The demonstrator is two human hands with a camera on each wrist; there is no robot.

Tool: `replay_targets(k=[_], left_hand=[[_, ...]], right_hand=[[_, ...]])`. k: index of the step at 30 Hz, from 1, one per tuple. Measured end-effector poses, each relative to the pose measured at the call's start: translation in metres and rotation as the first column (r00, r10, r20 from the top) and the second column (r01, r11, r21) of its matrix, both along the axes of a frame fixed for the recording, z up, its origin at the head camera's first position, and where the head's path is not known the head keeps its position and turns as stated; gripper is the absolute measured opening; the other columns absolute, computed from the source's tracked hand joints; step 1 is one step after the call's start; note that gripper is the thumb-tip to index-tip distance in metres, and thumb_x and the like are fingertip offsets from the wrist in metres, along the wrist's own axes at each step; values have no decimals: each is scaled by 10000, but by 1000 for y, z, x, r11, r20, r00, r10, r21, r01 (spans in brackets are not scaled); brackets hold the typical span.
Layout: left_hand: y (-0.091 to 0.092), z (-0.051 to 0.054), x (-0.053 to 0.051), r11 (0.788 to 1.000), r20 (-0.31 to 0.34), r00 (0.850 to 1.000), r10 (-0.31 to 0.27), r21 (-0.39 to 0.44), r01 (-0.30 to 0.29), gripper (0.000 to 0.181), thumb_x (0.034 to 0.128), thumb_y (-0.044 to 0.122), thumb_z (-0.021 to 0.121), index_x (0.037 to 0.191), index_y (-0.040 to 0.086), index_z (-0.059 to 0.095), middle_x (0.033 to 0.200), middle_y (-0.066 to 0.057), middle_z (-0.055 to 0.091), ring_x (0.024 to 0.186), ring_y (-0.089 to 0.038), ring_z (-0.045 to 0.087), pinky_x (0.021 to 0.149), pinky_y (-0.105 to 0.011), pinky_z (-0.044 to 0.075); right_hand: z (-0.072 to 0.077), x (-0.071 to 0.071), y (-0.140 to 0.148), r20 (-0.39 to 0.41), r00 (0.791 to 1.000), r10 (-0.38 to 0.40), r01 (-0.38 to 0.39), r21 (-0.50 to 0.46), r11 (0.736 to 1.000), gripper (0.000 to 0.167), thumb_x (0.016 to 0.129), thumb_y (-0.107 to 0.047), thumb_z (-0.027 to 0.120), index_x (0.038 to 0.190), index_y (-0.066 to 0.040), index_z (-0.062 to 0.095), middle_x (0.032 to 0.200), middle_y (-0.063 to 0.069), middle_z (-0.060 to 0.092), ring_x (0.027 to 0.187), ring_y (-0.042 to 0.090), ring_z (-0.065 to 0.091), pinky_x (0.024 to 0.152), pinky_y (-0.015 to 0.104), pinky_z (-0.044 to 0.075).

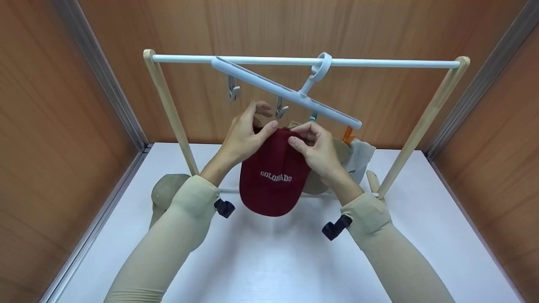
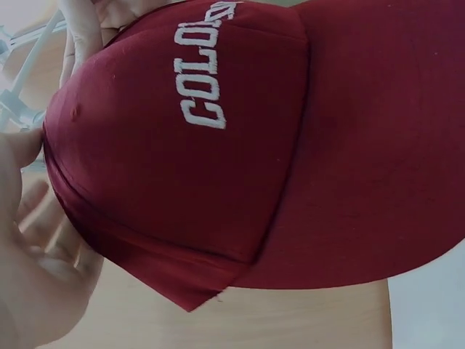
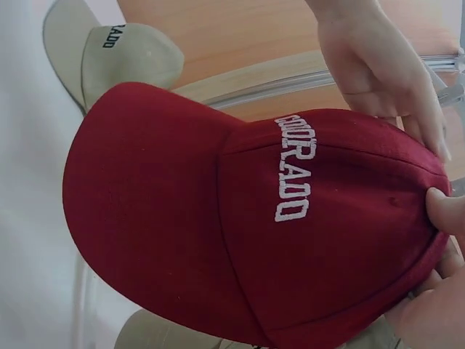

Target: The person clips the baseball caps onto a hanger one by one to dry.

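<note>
A dark red baseball cap with white "COLORADO" lettering hangs brim down between both hands. My left hand holds it at the top left, thumb on the crown and fingers partly behind it. At the top right, my right hand pinches the crown, its thumb in front in the right wrist view. Just above the cap, a grey clip hangs from a light blue hanger. Whether the clip touches the cap cannot be told. Another grey clip hangs further left.
The hanger hooks tilted over a white rod between wooden posts. Behind the red cap hang a beige cap and a pale grey cap, near an orange clip. An olive cap sits at left on the white table.
</note>
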State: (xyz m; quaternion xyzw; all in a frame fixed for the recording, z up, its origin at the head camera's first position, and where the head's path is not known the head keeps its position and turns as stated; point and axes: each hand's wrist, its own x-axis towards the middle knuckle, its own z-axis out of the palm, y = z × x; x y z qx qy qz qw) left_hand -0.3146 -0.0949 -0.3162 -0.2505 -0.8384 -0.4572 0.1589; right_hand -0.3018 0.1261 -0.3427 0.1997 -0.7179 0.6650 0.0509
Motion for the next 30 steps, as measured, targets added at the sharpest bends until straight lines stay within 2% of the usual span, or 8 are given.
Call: replay_targets(k=[2,9,12,15,21,26,30], left_hand=[[3,3,-1,1000,20,999,29,-6,-29,511,1065,357,662,1480,128,471,1405,-79,606,996,-194,701,871,-375,607],[16,20,-2,996,86,992,92,-31,-89,691,1008,495,707,1550,153,448,1471,-87,579,1302,-236,593,1060,-470,524],[21,27,-2,994,99,989,107,-33,-104,714,990,529,719,1536,138,479,1413,-82,638,1302,-212,607,1084,-464,510],[24,30,-2,993,83,989,119,-25,-117,648,984,524,733,1464,122,561,1311,-44,714,1246,-164,650,1099,-447,499],[25,28,1,992,46,994,96,72,-99,497,996,435,754,1347,99,653,1169,-13,773,1122,-111,709,1061,-388,529],[24,26,3,987,67,995,76,136,-85,451,1024,380,729,1338,70,634,1184,-53,771,1110,-143,730,1003,-359,575],[25,26,4,985,65,998,26,167,-37,397,1068,329,669,1346,47,638,1186,-85,764,1116,-169,719,1022,-378,561]], right_hand=[[0,0,0,-4,1000,6,-6,-5,1000,211,1032,-86,697,1241,-66,676,1164,97,745,1047,251,701,910,348,593],[-1,-1,0,-11,1000,0,-1,-21,1000,210,1019,-76,710,1226,-64,680,1175,88,751,1057,239,712,914,333,597],[-1,-2,0,-21,1000,-2,2,-26,1000,203,1011,-63,715,1210,-49,677,1185,92,754,1059,230,715,911,318,591],[0,-3,-1,-24,1000,-2,1,-31,1000,201,1006,-58,721,1201,-38,675,1195,91,756,1057,221,716,901,310,588],[-1,-4,-1,-16,1000,-13,12,-23,1000,199,1010,-68,719,1205,-56,681,1158,89,758,1040,228,715,900,319,596],[-2,-5,-1,-15,1000,2,-2,-10,1000,212,1014,-75,714,1224,-67,685,1168,84,763,1050,244,712,926,333,596],[-2,-6,0,-23,1000,10,-10,-3,1000,217,1014,-66,711,1229,-61,681,1194,76,762,1065,244,716,927,330,596]])
